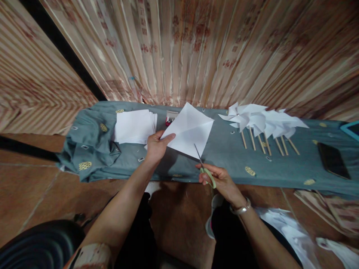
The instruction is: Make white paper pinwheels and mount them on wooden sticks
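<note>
My left hand [157, 145] pinches the left corner of a white square sheet of paper [190, 127], thumb on top. Faint diagonal creases cross the sheet, which is held above the cloth. In my right hand [220, 179] is a pair of scissors [208, 175] with light green handles. Their blades reach over the sheet's near corner, along a crease. Left of the sheet lies a stack of white paper squares [133, 126]. Behind it, partly covered by the sheet, sits a small box with red contents [169, 118].
Several white paper pinwheels [263, 119] on wooden sticks lie to the right. A dark phone [333, 160] and a blue-edged object [350, 130] are farther right. Everything rests on a grey-green cloth [174, 170]. A plastic bag [288, 228] is on the floor; a pleated curtain hangs behind.
</note>
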Demonstrator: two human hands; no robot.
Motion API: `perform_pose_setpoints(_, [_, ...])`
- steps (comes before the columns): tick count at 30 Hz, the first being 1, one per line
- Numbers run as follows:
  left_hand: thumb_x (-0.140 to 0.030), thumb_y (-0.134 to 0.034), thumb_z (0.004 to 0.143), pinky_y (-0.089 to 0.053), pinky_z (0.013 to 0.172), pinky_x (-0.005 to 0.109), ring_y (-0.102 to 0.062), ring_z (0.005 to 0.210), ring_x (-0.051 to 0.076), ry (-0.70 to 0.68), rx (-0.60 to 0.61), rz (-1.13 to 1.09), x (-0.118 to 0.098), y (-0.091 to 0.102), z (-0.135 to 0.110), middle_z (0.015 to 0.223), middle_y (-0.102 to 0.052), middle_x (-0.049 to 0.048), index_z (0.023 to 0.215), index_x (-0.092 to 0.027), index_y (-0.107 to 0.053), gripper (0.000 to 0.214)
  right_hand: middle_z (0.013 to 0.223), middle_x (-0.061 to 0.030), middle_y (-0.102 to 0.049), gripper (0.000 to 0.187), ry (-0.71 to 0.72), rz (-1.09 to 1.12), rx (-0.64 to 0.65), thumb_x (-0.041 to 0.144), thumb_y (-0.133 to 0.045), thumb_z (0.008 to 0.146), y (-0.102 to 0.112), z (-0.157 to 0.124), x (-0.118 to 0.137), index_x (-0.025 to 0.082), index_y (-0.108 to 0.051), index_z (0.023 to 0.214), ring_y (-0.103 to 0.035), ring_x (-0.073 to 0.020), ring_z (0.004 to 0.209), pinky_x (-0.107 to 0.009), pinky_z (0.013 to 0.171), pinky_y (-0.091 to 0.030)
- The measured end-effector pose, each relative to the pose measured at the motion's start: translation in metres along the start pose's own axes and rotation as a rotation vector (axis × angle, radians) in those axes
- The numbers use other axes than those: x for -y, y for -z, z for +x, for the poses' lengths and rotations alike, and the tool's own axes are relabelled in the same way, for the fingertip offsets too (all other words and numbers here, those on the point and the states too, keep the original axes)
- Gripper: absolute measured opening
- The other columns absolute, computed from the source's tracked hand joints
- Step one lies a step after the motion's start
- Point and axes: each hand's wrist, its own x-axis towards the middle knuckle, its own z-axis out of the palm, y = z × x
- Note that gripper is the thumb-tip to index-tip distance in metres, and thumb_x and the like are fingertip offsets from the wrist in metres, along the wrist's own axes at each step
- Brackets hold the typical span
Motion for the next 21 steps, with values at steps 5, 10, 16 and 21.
perform_pose_setpoints(5, [-0.034, -0.083, 0.054, -0.045, 0.058, 0.026, -0.056, 0.057, 0.013, 0.009, 0.029, 0.011, 0.0027, -0.0044, -0.0036, 0.063, -0.066, -0.0004, 0.072, -0.012, -0.072, 0.030, 0.070, -0.0010, -0.066, 0.049, 0.013, 0.005, -0.012, 0.053, -0.076, 0.070, 0.0004, 0.0016, -0.0013, 0.020, -0.071, 0.106, -0.056, -0.0100, 0.059, -0.025, 0.058, -0.048])
perform_pose_setpoints(10, [-0.036, -0.083, 0.052, -0.045, 0.057, 0.026, -0.055, 0.054, 0.012, 0.014, 0.048, 0.029, 0.0078, -0.0053, -0.0042, 0.058, -0.063, -0.0021, 0.069, -0.013, -0.071, 0.031, 0.069, -0.0006, -0.065, 0.048, -0.002, 0.027, -0.025, 0.053, -0.078, 0.067, -0.0010, 0.0024, 0.0013, 0.020, -0.072, 0.101, -0.056, -0.0100, 0.060, -0.025, 0.059, -0.047])
perform_pose_setpoints(16, [-0.036, -0.083, 0.054, -0.046, 0.058, 0.026, -0.056, 0.055, 0.013, 0.011, 0.057, 0.040, 0.0077, -0.0049, -0.0041, 0.060, -0.064, -0.0016, 0.071, -0.013, -0.071, 0.031, 0.068, 0.0008, -0.065, 0.056, -0.046, 0.049, -0.043, 0.053, -0.083, 0.060, -0.0022, 0.0036, 0.0023, 0.019, -0.064, 0.101, -0.056, -0.0109, 0.058, -0.025, 0.057, -0.046])
perform_pose_setpoints(21, [-0.036, -0.082, 0.055, -0.046, 0.059, 0.027, -0.056, 0.055, 0.013, 0.020, 0.055, 0.042, 0.0083, -0.0044, -0.0047, 0.060, -0.064, -0.0015, 0.073, -0.013, -0.072, 0.030, 0.067, 0.0013, -0.066, 0.060, -0.065, 0.044, -0.048, 0.054, -0.082, 0.061, -0.0020, 0.0039, 0.0026, 0.019, -0.058, 0.103, -0.055, -0.0100, 0.056, -0.024, 0.055, -0.042])
